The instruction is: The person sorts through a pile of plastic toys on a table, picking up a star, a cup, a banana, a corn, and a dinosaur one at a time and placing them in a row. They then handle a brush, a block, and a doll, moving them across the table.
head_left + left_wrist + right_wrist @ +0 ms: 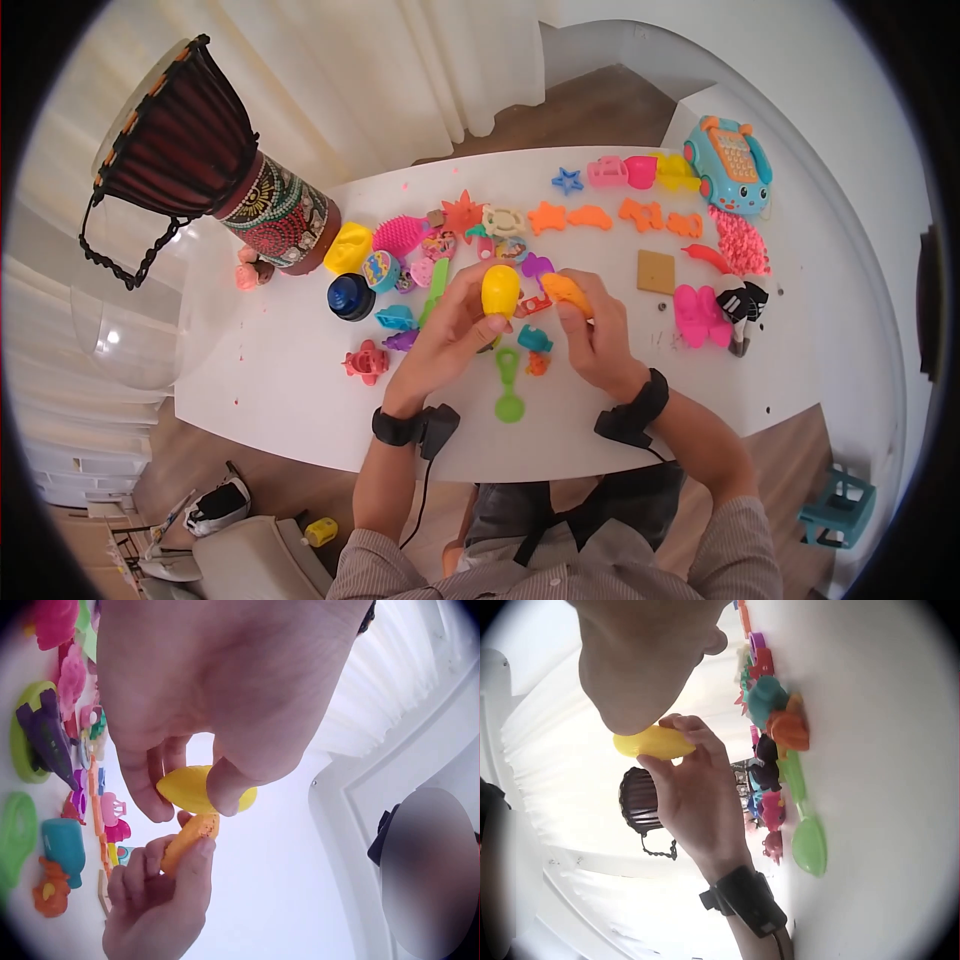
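Pinched between the thumb and fingers of my left hand (440, 345) is a smooth yellow oval toy (500, 291), held up over the table. My right hand (605, 350) grips a small orange toy (566, 291) with a bumpy surface, its exact kind unclear. In the left wrist view the orange toy (182, 846) is just below the yellow one (184, 787), their ends close together. Below the hands lie a green toy scoop (509, 400), a teal toy (535, 341) and a small orange figure (538, 364).
Colourful toys crowd the white table (290, 410) left of my hands, beside a large drum (285, 210). Orange shapes (590, 217) line the back. To the right are a toy phone (735, 165), pink beads (740, 240), a tan square (656, 271) and a pink toy (702, 318).
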The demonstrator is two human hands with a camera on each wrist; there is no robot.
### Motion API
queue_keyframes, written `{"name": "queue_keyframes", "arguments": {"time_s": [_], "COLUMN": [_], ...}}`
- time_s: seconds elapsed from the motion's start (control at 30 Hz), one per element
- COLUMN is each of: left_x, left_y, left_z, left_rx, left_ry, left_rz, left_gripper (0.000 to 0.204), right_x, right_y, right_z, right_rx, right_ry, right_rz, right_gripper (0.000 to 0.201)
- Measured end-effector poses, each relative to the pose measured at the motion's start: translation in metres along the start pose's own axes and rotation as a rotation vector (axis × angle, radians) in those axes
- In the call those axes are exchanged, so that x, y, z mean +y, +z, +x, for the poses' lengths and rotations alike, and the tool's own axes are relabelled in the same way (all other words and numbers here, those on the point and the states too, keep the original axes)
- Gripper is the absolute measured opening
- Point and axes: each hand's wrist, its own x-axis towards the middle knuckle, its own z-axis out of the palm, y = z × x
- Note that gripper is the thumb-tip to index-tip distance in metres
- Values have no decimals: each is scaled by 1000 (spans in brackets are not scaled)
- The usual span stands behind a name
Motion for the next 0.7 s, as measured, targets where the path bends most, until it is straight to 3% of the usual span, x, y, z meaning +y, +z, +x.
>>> {"name": "queue_keyframes", "arguments": {"time_s": [0.2, 0.3, 0.37, 0.5, 0.7], "left_x": [5, 6, 4, 4, 4], "left_y": [-2, -3, -4, -4, -2], "left_z": [-3, -2, -1, -3, -3], "left_rx": [2, -20, -51, -3, -26], "left_ry": [-41, -27, -17, -66, -80], "left_rz": [-14, -15, -20, 3, -14], "left_gripper": [58, 59, 61, 62, 63], "right_x": [-1, -5, -1, -3, 0], "right_y": [6, 0, 3, 6, 5], "right_z": [-4, -3, -1, -3, 0], "right_rx": [-67, -73, -104, -164, -60], "right_ry": [2, 116, -90, -168, -207], "right_rz": [-86, -8, -149, -168, -226], "right_gripper": [31, 31, 31, 31, 32]}}
